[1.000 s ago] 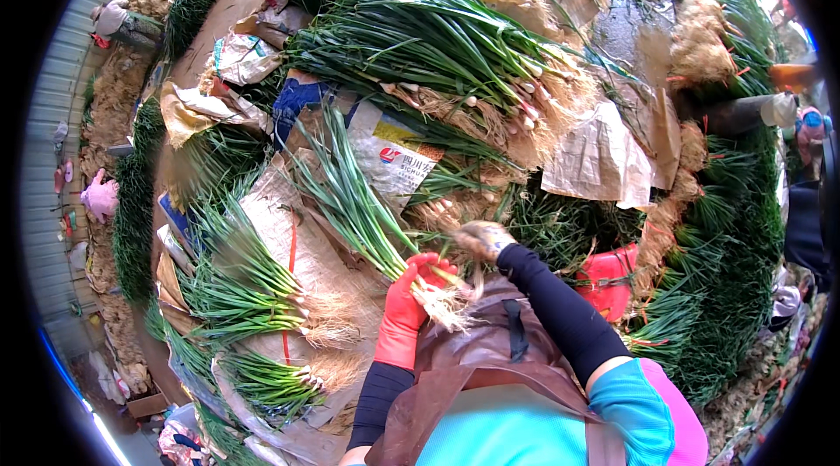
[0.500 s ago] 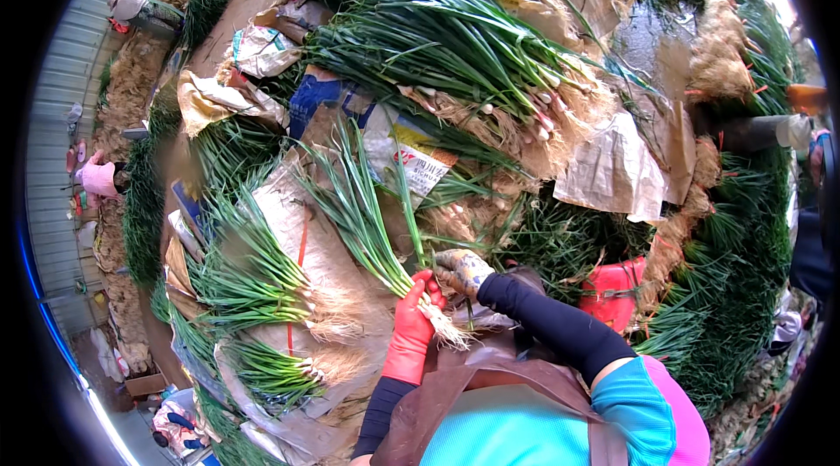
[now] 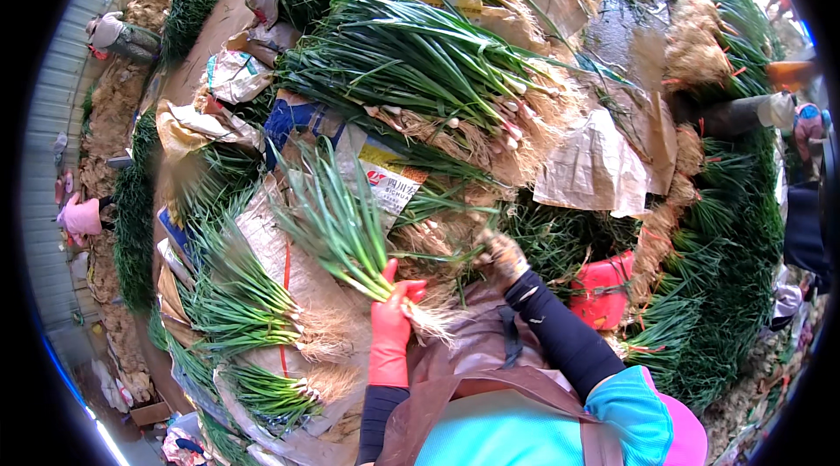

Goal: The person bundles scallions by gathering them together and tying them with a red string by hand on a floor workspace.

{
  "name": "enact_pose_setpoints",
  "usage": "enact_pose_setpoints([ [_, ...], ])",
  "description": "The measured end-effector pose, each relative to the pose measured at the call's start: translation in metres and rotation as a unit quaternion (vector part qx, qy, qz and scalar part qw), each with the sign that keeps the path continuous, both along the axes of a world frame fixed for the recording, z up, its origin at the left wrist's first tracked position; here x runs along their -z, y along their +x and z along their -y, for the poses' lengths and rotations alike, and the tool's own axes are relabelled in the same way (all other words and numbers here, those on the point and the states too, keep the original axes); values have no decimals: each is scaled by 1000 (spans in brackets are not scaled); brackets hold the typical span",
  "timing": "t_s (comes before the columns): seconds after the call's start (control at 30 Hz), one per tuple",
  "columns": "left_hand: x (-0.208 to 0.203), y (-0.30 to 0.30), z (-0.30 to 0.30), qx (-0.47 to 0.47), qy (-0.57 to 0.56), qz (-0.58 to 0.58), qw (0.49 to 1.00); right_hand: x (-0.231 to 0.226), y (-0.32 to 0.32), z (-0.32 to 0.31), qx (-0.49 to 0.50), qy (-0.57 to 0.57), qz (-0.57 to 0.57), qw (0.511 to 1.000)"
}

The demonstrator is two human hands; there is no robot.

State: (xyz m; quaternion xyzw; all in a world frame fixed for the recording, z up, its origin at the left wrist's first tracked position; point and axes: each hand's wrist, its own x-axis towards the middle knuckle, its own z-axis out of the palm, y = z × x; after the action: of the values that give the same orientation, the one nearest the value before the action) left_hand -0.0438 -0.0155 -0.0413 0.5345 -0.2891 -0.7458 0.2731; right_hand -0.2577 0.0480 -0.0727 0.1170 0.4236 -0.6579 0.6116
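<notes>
- Stacked green onions (image 3: 731,265) bank up along the right side, dark leaves outward, some bundles tied in red.
- A large heap of green onions (image 3: 411,55) lies beyond the hands, its pale roots turned right.
- A pale sheet (image 3: 262,225) spreads at the left, crossed by a red cord (image 3: 286,269).
- The person's brown apron (image 3: 437,383) shows at the bottom.
- The held bunch of green onions (image 3: 341,230) slants over the sheet's right edge, leaves up and leftward, roots in front of the apron.
- An upper bunch (image 3: 254,304) lies toward the sheet's left edge, roots pointing right.
- A lower bunch (image 3: 271,387) sits nearer the sheet's bottom edge.
- A red container (image 3: 604,291) stands to the right of the right forearm.
- The left hand (image 3: 395,304), red-gloved, is closed around the held bunch just above its roots.
- The right hand (image 3: 504,260), in a patterned glove, is bent and blurred; whether it pinches anything, I cannot tell.
- A thin green strand (image 3: 437,257) runs between the held bunch and that hand.
</notes>
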Motion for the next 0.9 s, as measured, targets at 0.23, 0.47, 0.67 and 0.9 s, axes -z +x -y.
enact_pose_setpoints([
  [0.23, 8, 62, 20, -205, 155, -245, 935, 31, -88, 22, -431, 237, -753, 437],
  [0.47, -20, -11, -3, -62, 157, -157, 973, 15, -79, 82, -460, 166, -644, 588],
  [0.67, -16, -35, -8, 98, 159, -132, 973, -33, -4, 49, -507, -66, -505, 695],
  [0.9, -11, -38, -8, -10, 118, -104, 988, -10, 15, 70, -352, -10, -497, 793],
])
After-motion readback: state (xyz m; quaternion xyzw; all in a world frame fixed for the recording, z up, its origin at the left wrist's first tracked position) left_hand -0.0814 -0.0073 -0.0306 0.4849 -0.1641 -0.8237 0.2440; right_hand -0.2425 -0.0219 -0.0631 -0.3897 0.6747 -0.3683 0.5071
